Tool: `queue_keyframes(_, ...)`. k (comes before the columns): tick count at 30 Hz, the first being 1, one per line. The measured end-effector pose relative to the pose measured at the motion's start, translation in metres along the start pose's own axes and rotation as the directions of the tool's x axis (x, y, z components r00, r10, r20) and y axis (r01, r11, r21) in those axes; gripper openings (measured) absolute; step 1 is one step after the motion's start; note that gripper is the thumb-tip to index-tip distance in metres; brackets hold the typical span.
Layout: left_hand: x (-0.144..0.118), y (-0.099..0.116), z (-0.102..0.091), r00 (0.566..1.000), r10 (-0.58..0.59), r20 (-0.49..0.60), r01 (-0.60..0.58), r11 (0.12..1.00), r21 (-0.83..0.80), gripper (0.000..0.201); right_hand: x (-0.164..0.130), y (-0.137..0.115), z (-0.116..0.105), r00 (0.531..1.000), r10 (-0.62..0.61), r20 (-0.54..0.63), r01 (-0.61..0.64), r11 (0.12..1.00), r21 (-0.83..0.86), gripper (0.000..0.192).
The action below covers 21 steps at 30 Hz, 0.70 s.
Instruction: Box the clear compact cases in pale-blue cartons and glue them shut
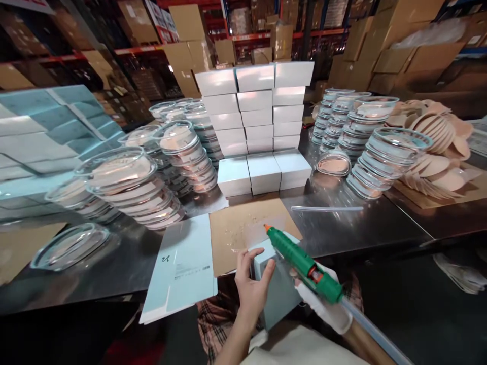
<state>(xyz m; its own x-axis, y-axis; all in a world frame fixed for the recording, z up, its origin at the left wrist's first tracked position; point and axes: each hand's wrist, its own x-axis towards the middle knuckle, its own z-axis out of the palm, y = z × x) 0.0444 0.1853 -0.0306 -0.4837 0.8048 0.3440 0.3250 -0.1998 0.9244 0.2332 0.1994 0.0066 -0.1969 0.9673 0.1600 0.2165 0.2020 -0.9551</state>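
My right hand, in a white glove, grips a green hot glue gun. The gun's orange nozzle points away to the upper left, and a long clear glue stick sticks out of its back end. Below the gun, a pale blue box is tilted at the table's front edge. My bare left hand holds this box at its near left corner, thumb and fingers bent about the edge. Just beyond lies a brown cardboard sheet with dried glue spots on it.
Flat pale blue printed sheets lie to the left. White boxes are stacked at the back. Clear oval containers stand in piles on both sides. A loose glue stick and beige curved pads lie to the right.
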Motion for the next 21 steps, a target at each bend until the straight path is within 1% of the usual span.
queue_keyframes(2, -0.002, 0.004, 0.001, 0.998, 0.068, 0.007, -0.068, 0.998, 0.012, 0.024, -0.001, 0.0, 0.005, 0.989, -0.149, 0.008, 0.149, 0.983, -0.111, 0.015)
queue_keyframes(4, -0.003, 0.006, 0.001, 0.992, 0.125, 0.017, -0.125, 0.992, 0.02, 0.021, 0.002, -0.001, 0.009, 0.962, -0.269, 0.041, 0.271, 0.937, -0.219, 0.014)
queue_keyframes(7, -0.005, 0.007, 0.0, 0.987, 0.157, 0.022, -0.158, 0.987, 0.039, 0.019, 0.007, -0.003, 0.012, 0.941, -0.333, 0.059, 0.337, 0.904, -0.264, 0.013)
queue_keyframes(9, -0.006, 0.005, -0.001, 0.988, 0.151, 0.016, -0.151, 0.987, 0.05, 0.02, 0.009, -0.003, 0.01, 0.944, -0.325, 0.062, 0.329, 0.904, -0.272, 0.015)
queue_keyframes(11, -0.008, 0.003, -0.002, 0.992, 0.13, 0.001, -0.13, 0.99, 0.06, 0.022, 0.011, -0.001, 0.004, 0.961, -0.269, 0.066, 0.276, 0.922, -0.272, 0.018)
queue_keyframes(13, -0.009, 0.0, -0.004, 0.995, 0.1, -0.018, -0.099, 0.993, 0.07, 0.026, 0.012, 0.003, -0.003, 0.983, -0.18, 0.039, 0.184, 0.956, -0.23, 0.02)
queue_keyframes(14, -0.009, -0.001, -0.005, 0.996, 0.083, -0.025, -0.081, 0.994, 0.072, 0.027, 0.013, 0.006, -0.008, 0.992, -0.125, 0.011, 0.124, 0.974, -0.192, 0.021)
queue_keyframes(16, -0.01, -0.002, -0.008, 0.999, 0.046, -0.029, -0.044, 0.997, 0.064, 0.028, 0.014, 0.012, -0.017, 0.999, 0.034, -0.033, -0.038, 0.993, -0.116, 0.025)
queue_keyframes(17, -0.01, -0.003, -0.009, 0.999, 0.025, -0.029, -0.024, 0.998, 0.053, 0.029, 0.015, 0.016, -0.022, 0.991, 0.125, -0.054, -0.13, 0.988, -0.086, 0.026)
queue_keyframes(19, -0.009, -0.004, -0.014, 0.999, -0.017, -0.028, 0.018, 1.0, 0.024, 0.03, 0.016, 0.022, -0.03, 0.953, 0.289, -0.092, -0.291, 0.957, -0.013, 0.028)
queue_keyframes(21, -0.008, -0.005, -0.019, 0.998, -0.053, -0.046, 0.052, 0.999, -0.004, 0.032, 0.021, 0.026, -0.035, 0.919, 0.381, -0.097, -0.371, 0.922, 0.111, 0.035)
